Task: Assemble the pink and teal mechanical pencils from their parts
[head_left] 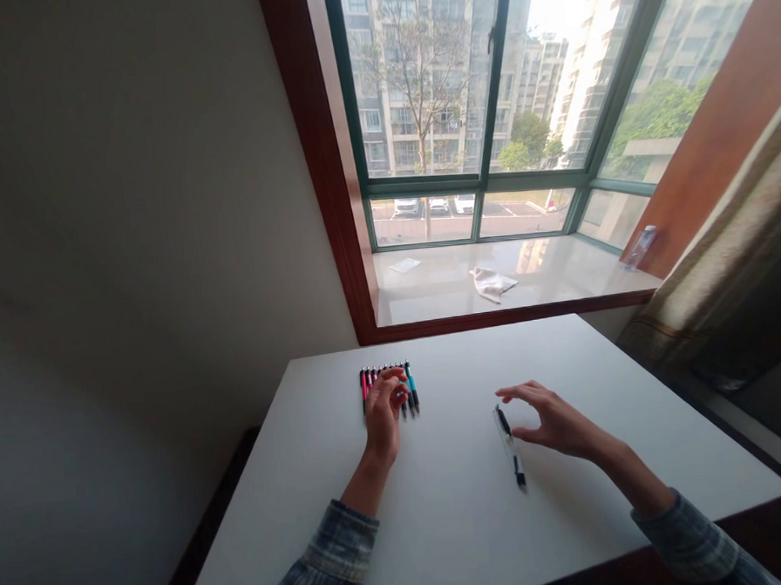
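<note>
A row of several pens (409,384), pink at the left and teal at the right, lies side by side on the white table (455,516) near its far left. My left hand (382,412) rests on that row with fingers curled over the pens. A single black and clear pen (509,448) lies alone in the middle of the table. My right hand (551,419) hovers just to its right, fingers spread and holding nothing, fingertips close to the pen's upper end.
Beyond the table runs a window sill (560,288) with a crumpled white cloth (491,283), a small flat packet (405,264) and a plastic bottle (640,246). A curtain (737,292) hangs at the right. A plain wall stands at the left.
</note>
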The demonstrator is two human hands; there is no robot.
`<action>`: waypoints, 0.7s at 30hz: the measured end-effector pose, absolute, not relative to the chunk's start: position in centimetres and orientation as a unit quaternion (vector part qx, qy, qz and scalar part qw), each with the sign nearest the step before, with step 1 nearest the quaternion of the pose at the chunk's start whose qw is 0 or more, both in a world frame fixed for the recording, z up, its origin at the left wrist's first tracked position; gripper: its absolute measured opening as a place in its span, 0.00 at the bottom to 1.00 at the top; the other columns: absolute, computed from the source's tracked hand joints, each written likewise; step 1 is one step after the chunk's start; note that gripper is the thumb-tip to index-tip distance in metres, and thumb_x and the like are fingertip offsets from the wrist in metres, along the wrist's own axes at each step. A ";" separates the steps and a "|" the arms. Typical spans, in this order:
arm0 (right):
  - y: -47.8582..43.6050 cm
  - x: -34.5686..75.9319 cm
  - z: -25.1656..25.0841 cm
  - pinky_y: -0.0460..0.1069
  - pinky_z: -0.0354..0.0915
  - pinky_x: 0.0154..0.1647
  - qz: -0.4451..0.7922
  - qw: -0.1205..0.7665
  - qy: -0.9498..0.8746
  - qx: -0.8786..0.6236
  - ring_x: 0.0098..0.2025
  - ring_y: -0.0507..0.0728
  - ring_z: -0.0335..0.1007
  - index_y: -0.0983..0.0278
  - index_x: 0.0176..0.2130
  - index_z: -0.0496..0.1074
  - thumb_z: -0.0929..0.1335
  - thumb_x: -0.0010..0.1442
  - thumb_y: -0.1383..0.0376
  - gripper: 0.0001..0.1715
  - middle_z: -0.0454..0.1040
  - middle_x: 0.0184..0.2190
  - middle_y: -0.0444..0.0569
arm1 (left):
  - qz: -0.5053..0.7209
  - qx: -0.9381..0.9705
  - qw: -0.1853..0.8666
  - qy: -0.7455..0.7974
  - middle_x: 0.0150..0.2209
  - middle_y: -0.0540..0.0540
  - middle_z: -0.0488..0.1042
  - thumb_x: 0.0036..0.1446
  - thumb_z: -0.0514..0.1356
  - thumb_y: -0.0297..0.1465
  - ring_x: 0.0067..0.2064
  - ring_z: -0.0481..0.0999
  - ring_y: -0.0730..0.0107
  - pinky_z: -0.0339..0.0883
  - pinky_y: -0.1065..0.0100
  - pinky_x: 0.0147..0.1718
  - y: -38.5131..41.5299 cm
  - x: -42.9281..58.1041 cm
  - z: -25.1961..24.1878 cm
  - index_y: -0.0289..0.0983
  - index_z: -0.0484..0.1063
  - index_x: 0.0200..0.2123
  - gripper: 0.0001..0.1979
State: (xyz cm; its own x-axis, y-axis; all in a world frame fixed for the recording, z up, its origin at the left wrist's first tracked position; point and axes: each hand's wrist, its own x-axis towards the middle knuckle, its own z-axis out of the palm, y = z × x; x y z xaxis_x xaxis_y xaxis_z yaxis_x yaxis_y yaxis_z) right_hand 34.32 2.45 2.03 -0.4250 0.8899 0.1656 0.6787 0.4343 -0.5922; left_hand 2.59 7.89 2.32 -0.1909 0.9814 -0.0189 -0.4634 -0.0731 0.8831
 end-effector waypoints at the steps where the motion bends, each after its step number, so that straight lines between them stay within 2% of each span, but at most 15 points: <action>1: 2.5 34.2 2.1 0.62 0.69 0.58 0.229 0.230 -0.813 -0.483 0.58 0.64 0.69 0.55 0.63 0.67 0.75 0.59 0.61 0.36 0.76 0.53 0.52 | 0.654 0.334 0.546 0.404 0.35 0.47 0.76 0.51 0.66 0.33 0.31 0.72 0.74 0.66 0.73 0.32 7.6 2.8 2.2 0.36 0.78 0.35 0.09; 6: 3.0 34.2 2.1 0.61 0.69 0.56 0.243 0.220 -0.810 -0.486 0.56 0.64 0.71 0.53 0.63 0.67 0.76 0.56 0.63 0.37 0.77 0.51 0.50 | 0.642 0.377 0.526 0.411 0.33 0.45 0.77 0.51 0.66 0.31 0.31 0.73 0.72 0.67 0.72 0.32 6.9 3.0 1.8 0.35 0.80 0.34 0.07; 15: 3.7 34.2 1.3 0.60 0.70 0.54 0.219 0.221 -0.823 -0.475 0.50 0.62 0.74 0.55 0.58 0.72 0.77 0.57 0.61 0.31 0.79 0.47 0.49 | 0.625 0.401 0.522 0.419 0.32 0.46 0.75 0.52 0.65 0.32 0.31 0.71 0.70 0.66 0.71 0.33 7.4 2.8 1.7 0.35 0.80 0.34 0.07; 21: 3.4 32.5 3.0 0.62 0.73 0.52 0.113 0.330 -0.817 -0.459 0.51 0.64 0.73 0.58 0.61 0.69 0.75 0.60 0.63 0.31 0.78 0.48 0.53 | 0.573 0.486 0.510 0.418 0.32 0.45 0.77 0.53 0.69 0.34 0.31 0.71 0.69 0.64 0.70 0.32 6.7 3.7 1.9 0.36 0.80 0.36 0.08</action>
State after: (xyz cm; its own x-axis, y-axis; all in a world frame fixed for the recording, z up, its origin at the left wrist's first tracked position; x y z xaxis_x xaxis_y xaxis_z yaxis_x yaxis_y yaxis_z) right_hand 32.52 3.44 3.00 -0.3606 0.8252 0.4348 0.6755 0.5525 -0.4884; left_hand 3.70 6.71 1.85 -0.0072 0.9914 0.1307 -0.1790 -0.1299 0.9752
